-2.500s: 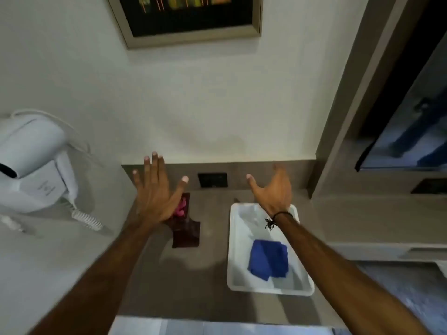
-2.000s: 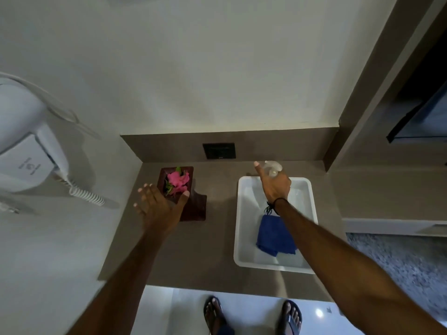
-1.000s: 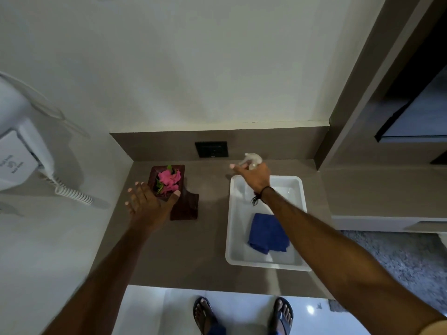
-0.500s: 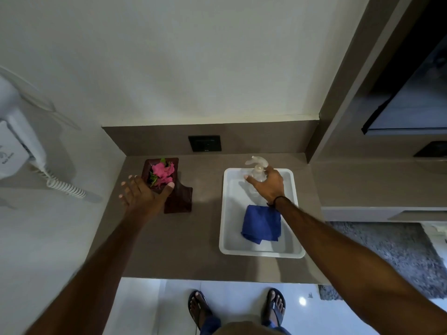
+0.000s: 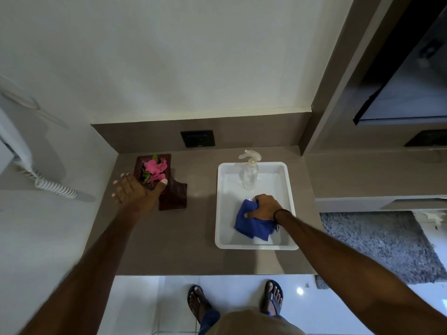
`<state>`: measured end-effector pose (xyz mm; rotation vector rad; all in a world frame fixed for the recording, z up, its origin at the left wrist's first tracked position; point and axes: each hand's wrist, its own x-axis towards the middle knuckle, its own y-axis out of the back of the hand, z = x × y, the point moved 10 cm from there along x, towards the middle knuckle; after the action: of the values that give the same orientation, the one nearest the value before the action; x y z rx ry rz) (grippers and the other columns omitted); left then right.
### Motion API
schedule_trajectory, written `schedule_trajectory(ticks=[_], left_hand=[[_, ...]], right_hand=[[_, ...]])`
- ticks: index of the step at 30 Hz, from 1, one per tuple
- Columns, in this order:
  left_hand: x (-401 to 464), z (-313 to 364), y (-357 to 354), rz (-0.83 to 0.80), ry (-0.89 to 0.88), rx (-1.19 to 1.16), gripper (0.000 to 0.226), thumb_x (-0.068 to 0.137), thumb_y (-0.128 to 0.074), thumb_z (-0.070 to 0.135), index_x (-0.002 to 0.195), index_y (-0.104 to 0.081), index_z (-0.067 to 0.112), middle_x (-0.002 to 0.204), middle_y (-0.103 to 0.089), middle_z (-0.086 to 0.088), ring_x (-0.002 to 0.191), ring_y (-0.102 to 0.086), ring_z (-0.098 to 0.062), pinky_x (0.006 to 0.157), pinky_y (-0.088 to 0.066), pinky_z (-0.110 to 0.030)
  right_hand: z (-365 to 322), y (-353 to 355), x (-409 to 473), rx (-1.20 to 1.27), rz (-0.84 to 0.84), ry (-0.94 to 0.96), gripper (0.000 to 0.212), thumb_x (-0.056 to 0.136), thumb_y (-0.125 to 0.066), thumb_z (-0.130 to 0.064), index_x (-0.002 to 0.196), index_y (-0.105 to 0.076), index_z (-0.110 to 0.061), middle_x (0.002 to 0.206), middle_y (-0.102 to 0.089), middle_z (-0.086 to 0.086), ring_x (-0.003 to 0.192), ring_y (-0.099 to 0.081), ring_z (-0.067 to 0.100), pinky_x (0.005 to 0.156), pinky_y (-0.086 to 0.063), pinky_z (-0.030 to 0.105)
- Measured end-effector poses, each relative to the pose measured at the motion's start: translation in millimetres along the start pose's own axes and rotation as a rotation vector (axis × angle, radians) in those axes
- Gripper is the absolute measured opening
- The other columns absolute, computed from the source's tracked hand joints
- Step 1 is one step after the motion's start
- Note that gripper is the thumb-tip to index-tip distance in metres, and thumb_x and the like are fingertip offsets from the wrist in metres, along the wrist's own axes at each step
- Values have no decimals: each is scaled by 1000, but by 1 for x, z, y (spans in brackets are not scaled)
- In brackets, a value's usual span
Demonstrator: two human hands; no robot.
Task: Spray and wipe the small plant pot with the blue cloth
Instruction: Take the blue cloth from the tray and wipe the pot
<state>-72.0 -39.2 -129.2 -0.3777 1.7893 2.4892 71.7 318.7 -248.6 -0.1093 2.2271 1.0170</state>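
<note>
2 hands: right grip [image 5: 264, 207] closed on blue cloth [image 5: 251, 226]; left grip [image 5: 135, 192] spread, empty.

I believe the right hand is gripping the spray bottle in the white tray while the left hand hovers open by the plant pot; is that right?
Not quite. In the head view the right hand is closed on the blue cloth in the white tray, not on the spray bottle, which stands untouched. The left hand is indeed open by the plant pot.
</note>
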Motion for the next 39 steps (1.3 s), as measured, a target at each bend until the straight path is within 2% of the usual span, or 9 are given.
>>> schedule_trajectory(ticks=[5,10,14,18,23,30,34,37,39], left_hand=[[0,1,2,17,2,-21,126,65,-37,82,154,0,1,165,-1,-22,152,2,-39,120,-1,-53],[-1,-1,5,64,-15,-68,124,66,-45,79,153,-7,0,164,-9,-24,151,-4,-41,120,-6,-56],[-6,2,8,84,-20,-78,121,69,-46,76,154,-6,0,164,-9,-23,152,-5,-40,120,-5,-54],[-5,2,3,80,-15,-125,125,66,-40,83,155,-2,2,165,-6,-21,153,-1,-35,120,-1,-54],[-1,-5,-6,81,22,-169,122,71,-48,79,155,3,6,166,-4,-16,154,1,-31,122,-2,-55],[-4,-5,-6,44,9,-151,124,70,-37,87,155,9,9,167,6,-11,154,9,-27,120,7,-53],[-11,1,-1,49,-14,-134,115,82,-46,75,155,9,6,167,5,-13,154,9,-30,122,4,-54],[-12,4,3,53,-14,-136,112,83,-48,71,155,8,5,167,3,-16,154,7,-32,122,2,-56],[-11,5,2,45,-12,-132,114,82,-47,73,155,8,5,167,4,-16,154,7,-31,122,3,-55]], right_hand=[[-18,22,-8,517,224,40,38,81,-78,-37,106,-61,-14,101,-67,4,94,-64,26,85,-52,37],[-94,27,-7,850,247,41,48,78,-78,-35,118,-62,-15,113,-71,8,106,-69,28,97,-57,46],[-189,20,-8,803,184,268,39,86,-70,-12,124,-62,-9,122,-69,16,113,-66,32,99,-56,46],[-240,-8,-18,729,197,436,54,91,-62,-4,143,-50,-6,135,-62,14,121,-60,26,99,-47,20],[-231,-62,4,582,86,350,47,96,-53,1,142,-50,-2,130,-63,21,117,-61,37,100,-52,46],[-229,-63,35,400,-17,227,54,94,-53,-4,147,-43,-5,144,-53,19,133,-52,35,109,-42,38],[-236,-63,25,577,-34,313,44,94,-49,8,137,-52,3,124,-65,25,113,-64,41,96,-54,49],[-232,-55,15,866,0,356,50,95,-54,5,143,-51,-9,117,-70,-3,98,-71,11,87,-61,29],[-231,-54,9,886,37,364,54,96,-56,-1,148,-47,-10,130,-66,1,109,-69,16,96,-59,36]])
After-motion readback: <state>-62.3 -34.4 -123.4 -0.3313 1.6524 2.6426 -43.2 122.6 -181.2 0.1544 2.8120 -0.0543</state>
